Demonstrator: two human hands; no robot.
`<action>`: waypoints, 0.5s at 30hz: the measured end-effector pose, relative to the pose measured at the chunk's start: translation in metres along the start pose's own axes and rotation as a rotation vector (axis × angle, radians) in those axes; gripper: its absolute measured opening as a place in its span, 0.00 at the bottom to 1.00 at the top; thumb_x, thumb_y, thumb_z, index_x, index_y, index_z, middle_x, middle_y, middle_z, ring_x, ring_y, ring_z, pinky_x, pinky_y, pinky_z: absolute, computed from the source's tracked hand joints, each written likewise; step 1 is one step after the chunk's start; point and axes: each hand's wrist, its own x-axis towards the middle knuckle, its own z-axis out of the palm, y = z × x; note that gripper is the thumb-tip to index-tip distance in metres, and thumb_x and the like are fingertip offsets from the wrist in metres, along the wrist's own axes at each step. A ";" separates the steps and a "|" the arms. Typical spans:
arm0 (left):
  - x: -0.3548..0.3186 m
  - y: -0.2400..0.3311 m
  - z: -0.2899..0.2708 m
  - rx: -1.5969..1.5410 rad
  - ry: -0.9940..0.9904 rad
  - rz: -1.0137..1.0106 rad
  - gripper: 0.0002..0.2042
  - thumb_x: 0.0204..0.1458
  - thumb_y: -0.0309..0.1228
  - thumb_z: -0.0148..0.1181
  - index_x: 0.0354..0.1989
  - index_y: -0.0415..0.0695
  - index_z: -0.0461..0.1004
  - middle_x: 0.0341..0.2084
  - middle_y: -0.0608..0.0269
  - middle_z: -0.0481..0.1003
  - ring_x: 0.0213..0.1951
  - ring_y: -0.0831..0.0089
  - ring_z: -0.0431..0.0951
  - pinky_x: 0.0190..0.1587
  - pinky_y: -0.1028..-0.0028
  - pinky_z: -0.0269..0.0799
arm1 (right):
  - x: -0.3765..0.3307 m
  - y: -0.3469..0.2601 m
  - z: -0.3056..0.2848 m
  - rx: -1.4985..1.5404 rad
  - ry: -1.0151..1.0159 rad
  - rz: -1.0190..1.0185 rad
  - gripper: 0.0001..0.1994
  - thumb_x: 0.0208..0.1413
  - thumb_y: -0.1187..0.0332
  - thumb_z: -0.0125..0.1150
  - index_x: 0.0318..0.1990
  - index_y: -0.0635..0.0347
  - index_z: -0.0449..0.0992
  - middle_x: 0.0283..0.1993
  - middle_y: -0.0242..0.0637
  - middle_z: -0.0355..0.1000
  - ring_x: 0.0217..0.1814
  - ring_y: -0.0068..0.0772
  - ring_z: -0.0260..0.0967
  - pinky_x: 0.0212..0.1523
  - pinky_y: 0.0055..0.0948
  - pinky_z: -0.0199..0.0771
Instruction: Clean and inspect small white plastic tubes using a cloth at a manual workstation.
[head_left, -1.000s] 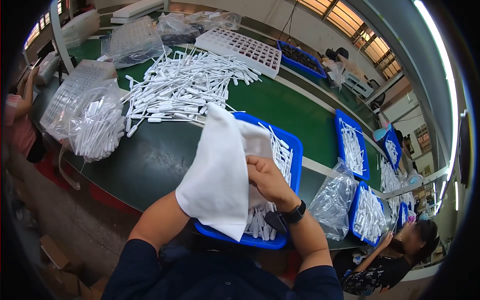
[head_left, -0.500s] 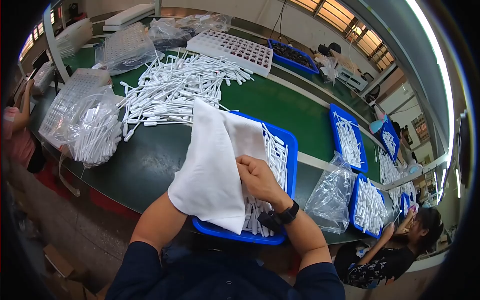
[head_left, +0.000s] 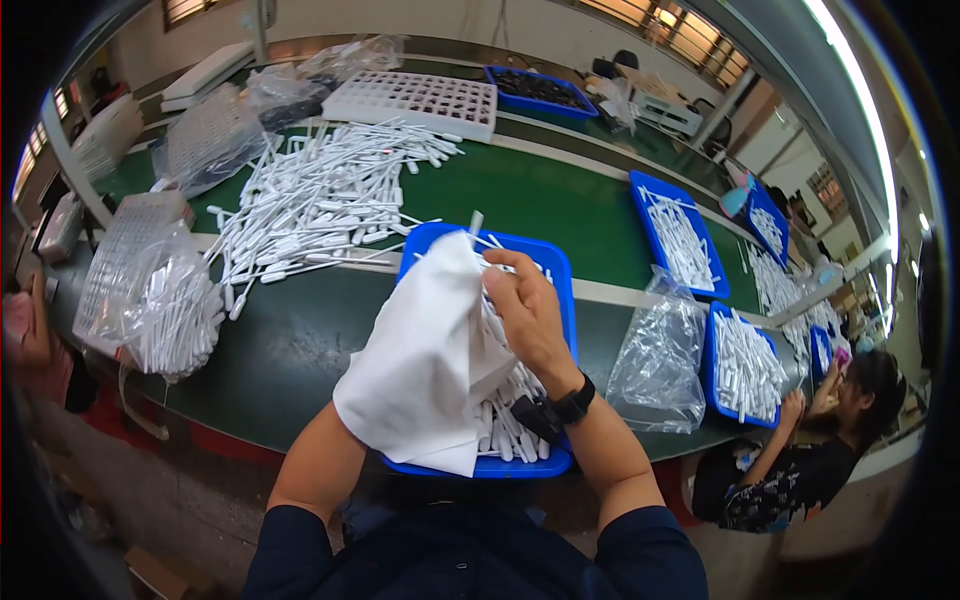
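Head view: the left forearm (head_left: 320, 460) angles up under the white cloth (head_left: 415, 360), left hand hidden, grip impossible to tell; the right hand (head_left: 532, 312) arches beside the cloth's top, fingers bent, grip unclear, above the blue tray (head_left: 566, 325).

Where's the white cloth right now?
In the head view, left of centre: the white cloth hides the left hand, beside the right hand, over the nearest blue tray.

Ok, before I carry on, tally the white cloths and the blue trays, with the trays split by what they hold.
White cloth: 1
Blue trays of white sticks: 5, the farthest small and partly hidden
Blue tray of dark pieces: 1
Total: 7
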 end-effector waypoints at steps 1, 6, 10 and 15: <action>0.003 0.002 0.003 0.023 -0.026 0.028 0.28 0.49 0.25 0.63 0.61 0.36 0.66 0.47 0.47 0.72 0.51 0.53 0.73 0.54 0.64 0.70 | 0.002 0.001 0.000 0.132 0.021 -0.025 0.13 0.69 0.63 0.56 0.50 0.65 0.74 0.30 0.26 0.74 0.31 0.10 0.65 0.31 0.15 0.62; 0.006 0.006 0.019 0.078 -0.021 0.109 0.22 0.56 0.26 0.59 0.60 0.37 0.67 0.48 0.52 0.72 0.51 0.60 0.74 0.55 0.68 0.69 | 0.006 0.006 -0.015 0.345 0.035 -0.005 0.14 0.69 0.60 0.55 0.42 0.63 0.77 0.27 0.26 0.72 0.29 0.12 0.63 0.31 0.17 0.62; 0.010 0.000 0.024 0.124 -0.006 0.164 0.19 0.60 0.28 0.56 0.59 0.38 0.68 0.49 0.55 0.73 0.51 0.64 0.74 0.55 0.70 0.69 | 0.007 0.012 -0.028 0.515 0.076 0.024 0.17 0.71 0.58 0.53 0.38 0.63 0.78 0.27 0.27 0.71 0.27 0.15 0.63 0.30 0.18 0.62; 0.015 -0.020 0.026 -0.903 -0.025 -0.513 0.16 0.66 0.32 0.52 0.59 0.39 0.69 0.50 0.64 0.72 0.50 0.76 0.71 0.55 0.75 0.67 | 0.008 0.015 -0.025 0.566 0.078 0.014 0.19 0.71 0.55 0.51 0.39 0.64 0.78 0.25 0.28 0.70 0.26 0.17 0.63 0.30 0.18 0.62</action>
